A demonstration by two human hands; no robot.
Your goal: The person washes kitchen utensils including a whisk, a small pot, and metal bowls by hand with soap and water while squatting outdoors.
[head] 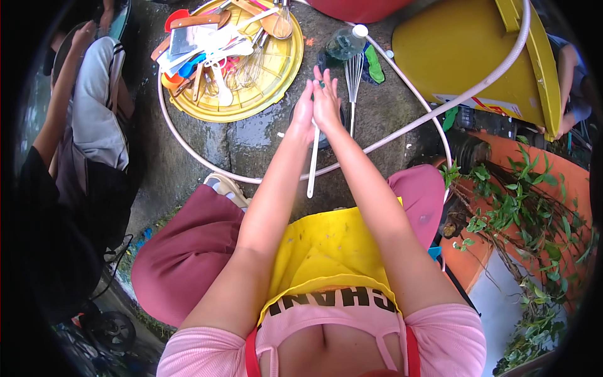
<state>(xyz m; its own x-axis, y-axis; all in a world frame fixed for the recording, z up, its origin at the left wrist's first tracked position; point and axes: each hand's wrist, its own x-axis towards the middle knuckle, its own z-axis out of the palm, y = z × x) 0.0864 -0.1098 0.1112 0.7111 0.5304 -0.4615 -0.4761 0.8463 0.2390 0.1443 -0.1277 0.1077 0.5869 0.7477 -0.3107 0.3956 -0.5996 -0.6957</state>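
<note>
My left hand [303, 112] and my right hand [326, 104] press palm to palm above the wet concrete. Between them sits a utensil with a slim white handle [313, 162], which slants down toward my lap. Its other end is hidden by my hands. Partly covered below my hands is a dark round dish [324, 140]. Just right of my fingers lies a wire whisk [353, 77], beside a clear plastic bottle [344, 46] with a white cap. A green cloth or sponge [374, 65] rests by the bottle.
A yellow round lid [268, 101] holds several whisks, spatulas and measuring cups. A pale hose [400, 129] loops around the work spot. At right, a person's hands touch a tipped yellow tub [452, 56]. A red basin [360, 9] stands ahead. Another person sits at left.
</note>
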